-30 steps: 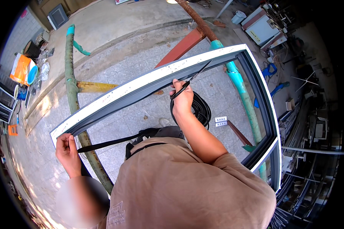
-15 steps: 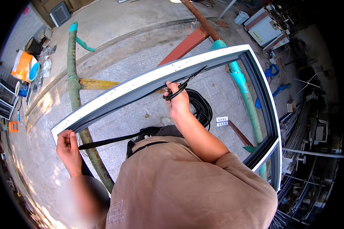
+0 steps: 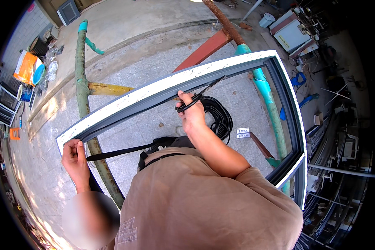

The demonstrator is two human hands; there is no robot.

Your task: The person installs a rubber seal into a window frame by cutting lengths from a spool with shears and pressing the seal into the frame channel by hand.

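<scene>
A white-faced window frame (image 3: 162, 85) with dark grey inner channels lies across in front of me. My left hand (image 3: 75, 163) is closed at its left corner, thumb and fingers pressed together against the edge. Whatever is between those fingertips is hidden; a black strip (image 3: 118, 153) runs from beside them toward my waist. In my right hand (image 3: 191, 111), fingers wrap the black handles of a pair of scissors (image 3: 204, 92). The blades look closed, pointing away to the right along the far channel. Beyond my right wrist, a coil of black rubber strip (image 3: 223, 118) shows through the opening.
Green-wrapped posts (image 3: 82, 62) and a red metal bar (image 3: 204, 51) are under and around the frame. An orange-and-white sack (image 3: 26, 68) is at the far left. On the right stand a pale cabinet-like machine (image 3: 288, 35) and racks of long metal profiles (image 3: 329, 196).
My right hand has shifted very slightly left with the scissors. My left hand stays at the frame's corner. The whole view has tilted a little.
</scene>
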